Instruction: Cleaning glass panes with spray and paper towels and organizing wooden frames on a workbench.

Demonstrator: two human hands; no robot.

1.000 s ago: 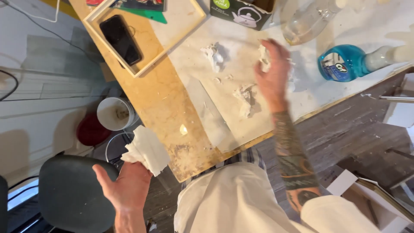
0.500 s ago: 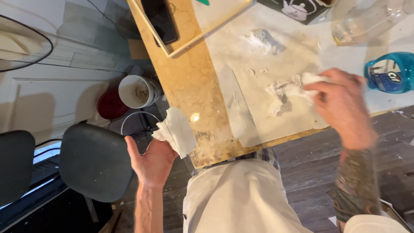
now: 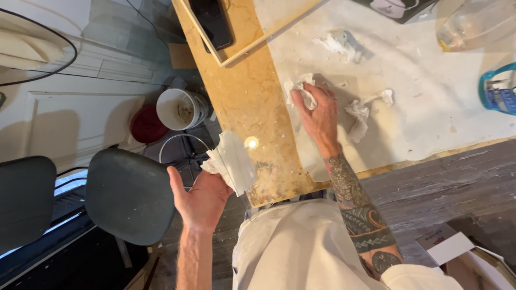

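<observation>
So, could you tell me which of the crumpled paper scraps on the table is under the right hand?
The scrap by the wooden strip, under the right hand's fingertips. The other two lie untouched: one just right of the hand, one farther up the table.

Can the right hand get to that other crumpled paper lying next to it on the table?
Probably yes. The right hand already grips one paper wad, but the crumpled paper lies close beside it with nothing between them.
</observation>
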